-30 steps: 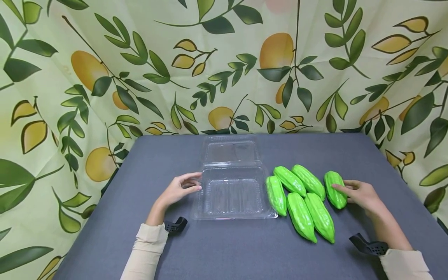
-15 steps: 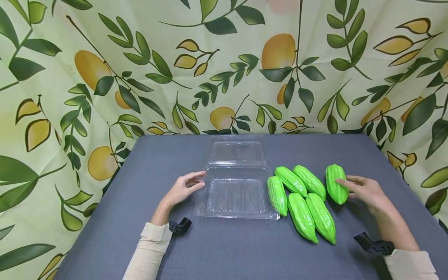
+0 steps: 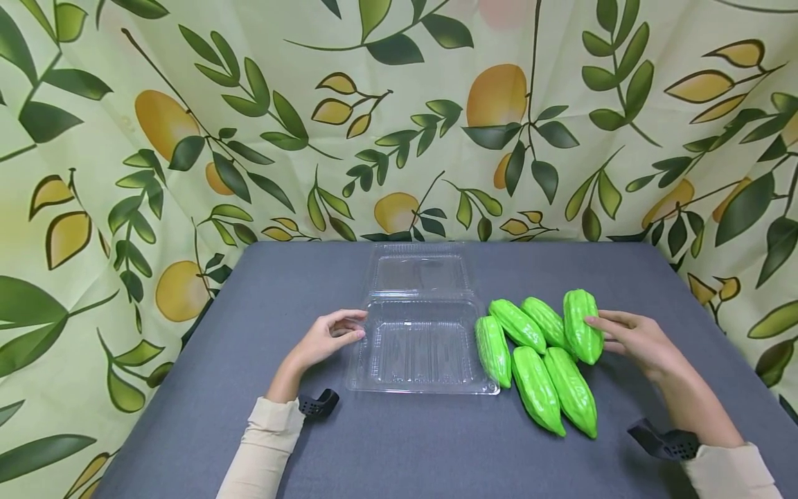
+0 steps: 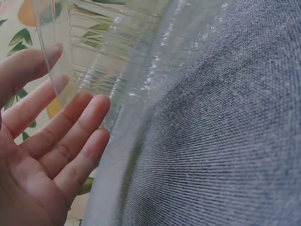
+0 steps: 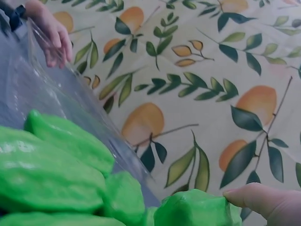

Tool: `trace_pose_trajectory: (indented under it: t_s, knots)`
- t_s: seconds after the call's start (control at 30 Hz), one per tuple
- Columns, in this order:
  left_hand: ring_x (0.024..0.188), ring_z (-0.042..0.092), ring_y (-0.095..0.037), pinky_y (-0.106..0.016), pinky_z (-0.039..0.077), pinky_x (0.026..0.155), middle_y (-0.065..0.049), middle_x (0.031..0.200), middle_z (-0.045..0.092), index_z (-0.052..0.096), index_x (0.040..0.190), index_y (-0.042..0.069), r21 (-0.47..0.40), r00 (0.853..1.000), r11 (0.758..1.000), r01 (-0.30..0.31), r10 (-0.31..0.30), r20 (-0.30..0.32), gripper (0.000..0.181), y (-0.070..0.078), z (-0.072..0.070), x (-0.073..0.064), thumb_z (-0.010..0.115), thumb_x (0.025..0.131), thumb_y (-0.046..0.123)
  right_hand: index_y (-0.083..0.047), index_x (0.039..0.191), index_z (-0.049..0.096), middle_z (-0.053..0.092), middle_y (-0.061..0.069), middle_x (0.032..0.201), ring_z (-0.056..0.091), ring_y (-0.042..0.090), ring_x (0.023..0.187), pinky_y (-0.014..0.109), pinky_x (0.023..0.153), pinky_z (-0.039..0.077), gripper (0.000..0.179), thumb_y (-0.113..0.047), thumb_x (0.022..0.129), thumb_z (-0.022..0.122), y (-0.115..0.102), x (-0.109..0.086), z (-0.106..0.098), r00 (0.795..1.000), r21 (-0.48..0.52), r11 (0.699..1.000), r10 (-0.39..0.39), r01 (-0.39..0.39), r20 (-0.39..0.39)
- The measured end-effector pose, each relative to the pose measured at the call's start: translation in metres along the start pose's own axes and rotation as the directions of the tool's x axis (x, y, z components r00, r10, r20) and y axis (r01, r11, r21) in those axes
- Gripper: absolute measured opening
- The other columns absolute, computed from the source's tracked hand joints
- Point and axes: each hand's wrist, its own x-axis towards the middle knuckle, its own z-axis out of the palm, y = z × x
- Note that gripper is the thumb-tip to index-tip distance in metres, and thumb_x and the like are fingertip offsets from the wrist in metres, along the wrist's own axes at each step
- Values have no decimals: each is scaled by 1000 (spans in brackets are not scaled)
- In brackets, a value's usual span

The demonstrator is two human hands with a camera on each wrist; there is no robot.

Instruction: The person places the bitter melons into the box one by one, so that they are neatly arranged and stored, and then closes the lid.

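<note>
Pinching one bitter melon (image 3: 578,315), likely for control, the right hand (image 3: 642,345) has five others (image 3: 537,389) to its left; the left hand (image 3: 323,339), loosely spread, probably steadies the clamshell container (image 3: 424,353).

green gourd (image 3: 580,334) lifted, shifted left

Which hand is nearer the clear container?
Left: the left hand is at the left edge of the container; the right hand, holding a green gourd, is to the container's right, beyond the other gourds.
</note>
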Motion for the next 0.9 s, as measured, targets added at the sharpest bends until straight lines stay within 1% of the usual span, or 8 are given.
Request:
trace_pose_trajectory:
  t_s: [0.13, 0.3, 0.43, 0.5, 0.57, 0.67, 0.8, 0.9]
  knots:
    - [95, 61, 6, -12, 52, 85, -31, 126, 57, 54, 128, -9, -1, 1000, 1000, -16, 16, 6, 42, 0, 1, 0, 65, 90, 6, 14, 147, 20, 22, 38, 151, 49, -21, 82, 9, 76, 52, 76, -40, 100, 47, -7, -4, 9, 1000, 7, 1000, -11, 11, 12]
    - [95, 62, -1, -11, 52, 85, -33, 121, 57, 55, 125, -12, -21, 999, 999, -48, 47, -5, 43, -1, 1, 1, 68, 89, 8, 14, 147, 18, 22, 38, 151, 50, -21, 84, 9, 78, 51, 74, -37, 101, 45, -14, -8, 21, 999, 27, 999, -29, 28, 46]
    - [95, 61, 1, -11, 52, 86, -33, 120, 57, 55, 125, -12, -16, 998, 998, -57, 57, -14, 43, -2, 1, 1, 68, 89, 8, 12, 148, 20, 23, 37, 152, 50, -18, 89, 11, 80, 51, 72, -37, 101, 46, -20, -11, 31, 998, 20, 999, -35, 34, 60]
    - [94, 61, 3, -11, 52, 86, -33, 119, 58, 55, 124, -12, -10, 998, 998, -57, 57, -18, 42, -2, 2, 2, 67, 88, 5, 11, 148, 21, 24, 36, 152, 58, -5, 100, 15, 83, 52, 71, -37, 101, 46, -23, -12, 35, 997, 10, 999, -37, 37, 66]
    - [93, 61, 5, -11, 52, 85, -33, 118, 59, 56, 124, -13, -6, 998, 998, -60, 59, -24, 41, -1, 2, 2, 67, 88, 3, 10, 148, 23, 24, 35, 152, 60, 16, 113, 21, 88, 53, 71, -38, 101, 46, -25, -13, 40, 997, 4, 999, -38, 38, 73]
    - [92, 63, 1, -11, 52, 85, -33, 115, 60, 57, 123, -13, -2, 997, 997, -77, 76, -33, 41, -1, 2, 1, 68, 88, 5, 10, 148, 22, 22, 35, 153, 47, 45, 128, 35, 98, 52, 71, -38, 101, 46, -29, -13, 46, 995, 11, 999, -44, 43, 87]
    - [93, 64, -3, -11, 52, 86, -34, 114, 61, 57, 122, -14, -6, 995, 996, -93, 92, -42, 41, -1, 2, 1, 68, 87, 6, 9, 149, 20, 20, 34, 155, 44, 48, 131, 52, 107, 43, 72, -37, 101, 46, -35, -13, 55, 993, 38, 998, -51, 47, 110]
    - [94, 63, -2, -11, 52, 87, -34, 114, 61, 57, 122, -14, -14, 995, 996, -89, 88, -43, 41, -3, 2, 0, 68, 88, 6, 9, 149, 21, 21, 33, 155, 46, 48, 130, 54, 108, 41, 72, -37, 101, 47, -40, -14, 61, 992, 55, 997, -52, 45, 119]
